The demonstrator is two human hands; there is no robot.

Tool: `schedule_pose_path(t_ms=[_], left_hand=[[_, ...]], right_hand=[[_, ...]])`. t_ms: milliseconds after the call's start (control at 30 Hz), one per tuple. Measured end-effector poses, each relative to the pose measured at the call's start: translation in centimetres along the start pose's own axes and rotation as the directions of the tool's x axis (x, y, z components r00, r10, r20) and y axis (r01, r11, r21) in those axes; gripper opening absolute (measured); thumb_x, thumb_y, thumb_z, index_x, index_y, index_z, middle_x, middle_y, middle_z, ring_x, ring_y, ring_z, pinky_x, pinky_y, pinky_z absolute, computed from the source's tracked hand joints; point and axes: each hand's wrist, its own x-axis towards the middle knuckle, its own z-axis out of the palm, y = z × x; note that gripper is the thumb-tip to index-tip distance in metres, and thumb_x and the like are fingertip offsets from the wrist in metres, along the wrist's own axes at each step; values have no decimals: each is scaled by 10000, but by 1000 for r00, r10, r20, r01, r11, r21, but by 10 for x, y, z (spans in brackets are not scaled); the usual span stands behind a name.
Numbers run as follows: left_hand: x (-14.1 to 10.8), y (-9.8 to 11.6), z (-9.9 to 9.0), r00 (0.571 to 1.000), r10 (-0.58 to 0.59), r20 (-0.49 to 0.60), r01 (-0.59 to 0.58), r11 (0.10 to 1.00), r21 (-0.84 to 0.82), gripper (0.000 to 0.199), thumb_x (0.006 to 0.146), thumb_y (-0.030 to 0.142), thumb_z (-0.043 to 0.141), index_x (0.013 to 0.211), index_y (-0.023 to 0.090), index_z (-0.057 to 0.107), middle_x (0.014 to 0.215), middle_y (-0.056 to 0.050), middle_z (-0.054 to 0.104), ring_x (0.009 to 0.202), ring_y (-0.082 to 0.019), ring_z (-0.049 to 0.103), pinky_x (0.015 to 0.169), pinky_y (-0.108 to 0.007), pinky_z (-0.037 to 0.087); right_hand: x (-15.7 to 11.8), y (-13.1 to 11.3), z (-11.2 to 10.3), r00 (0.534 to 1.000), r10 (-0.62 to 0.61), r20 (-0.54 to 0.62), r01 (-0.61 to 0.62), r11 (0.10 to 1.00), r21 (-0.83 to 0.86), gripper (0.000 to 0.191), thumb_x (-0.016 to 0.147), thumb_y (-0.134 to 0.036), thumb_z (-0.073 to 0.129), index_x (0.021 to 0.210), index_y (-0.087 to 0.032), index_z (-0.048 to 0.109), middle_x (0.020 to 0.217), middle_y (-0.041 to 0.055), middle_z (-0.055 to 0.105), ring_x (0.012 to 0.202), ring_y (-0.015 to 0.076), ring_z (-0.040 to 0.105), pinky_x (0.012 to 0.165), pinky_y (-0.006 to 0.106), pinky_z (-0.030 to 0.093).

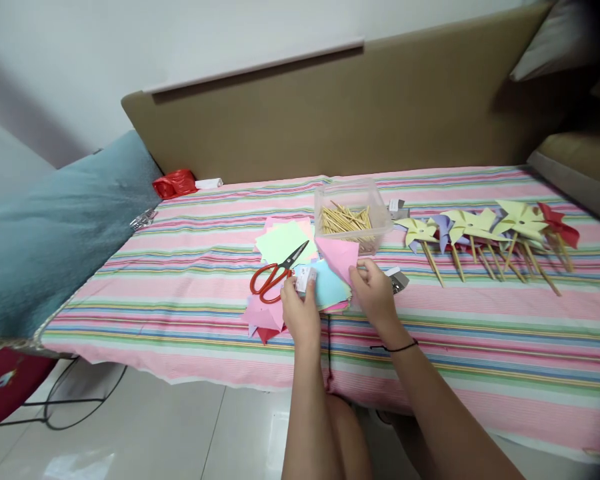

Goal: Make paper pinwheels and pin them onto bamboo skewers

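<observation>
Pink paper [341,259] stands at a slant above a stack of blue paper [331,288], just in front of the clear plastic box [383,217]; whether it touches the box or the stack cannot be told. The right hand [375,295] pinches it near its lower right corner, thumb and forefinger pressed together on the edge, while the lower fingers are partly hidden. The left hand [301,315] holds a small labelled packet [305,278] between thumb and fingers at the left side of the stack; how its other fingers lie cannot be told. The step in hand looks to be handling this one sheet, with the packet held beside it. The next move, as a judgement, calls for a light grip that does not crease the thin paper, and for the left fingers to keep the packet secure or free themselves before taking an edge. The red-handled scissors [265,285] lie close to the left hand, blades slightly parted over the pale green paper [281,241], so a sideways move there needs care. Pink cut-out shapes [266,313] lie nearer the person, beside the left hand. Thin wooden sticks [347,220] rest in the box, and paper pinwheels [473,225] lie to the right on the striped cloth [455,400].
</observation>
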Motion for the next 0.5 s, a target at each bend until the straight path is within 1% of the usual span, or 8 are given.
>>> schedule_pose_path(t_ms=[67,133,200,300,400,467,500], left_hand=[[-2,4,2,998,37,46,-43,988,151,268,873,384,518,1076,217,568,1121,-89,606,976,-238,608,807,-352,441],[-4,9,4,995,41,95,-64,963,262,275,870,362,526,1102,222,575,1120,-91,601,948,-246,606,779,-350,429],[-5,12,7,993,35,116,-73,937,341,270,859,333,542,1100,217,585,1104,-95,601,940,-257,604,747,-344,422],[-6,13,8,995,33,97,-71,906,418,257,839,282,563,1083,208,595,1094,-102,606,1004,-286,588,742,-349,417],[-7,12,6,998,-6,66,-25,889,458,314,820,287,584,1123,204,580,1117,-118,591,1006,-304,591,731,-364,424],[-9,13,3,999,-29,34,11,895,446,410,798,335,617,1178,196,549,1149,-137,559,988,-310,595,717,-373,432],[-11,15,2,1000,-14,6,10,908,418,450,791,362,628,1195,189,535,1163,-145,540,991,-309,591,718,-375,434]], right_hand=[[-1,-6,-7,998,14,-57,-7,992,126,181,878,-376,449,826,-212,509,498,-59,524,434,118,426,460,225,308],[-1,-10,-13,995,38,-95,-12,966,259,181,858,-384,503,835,-207,532,519,-48,549,448,115,436,455,221,307],[-2,-12,-17,994,60,-96,-23,939,344,189,837,-387,543,834,-199,549,552,-33,578,477,116,461,463,220,324],[0,-11,-22,994,84,-71,-42,889,457,198,804,-388,593,814,-192,564,561,-35,576,504,115,486,484,220,359],[4,-9,-26,991,130,-28,-86,785,613,191,753,-367,662,799,-194,594,595,-35,602,556,122,547,532,226,419],[6,-7,-31,984,175,17,-134,687,714,185,722,-344,703,796,-198,617,655,-23,640,609,131,597,571,234,462],[7,-7,-33,980,193,40,-156,637,755,183,712,-334,717,796,-199,626,688,-16,656,633,135,617,587,240,480]])
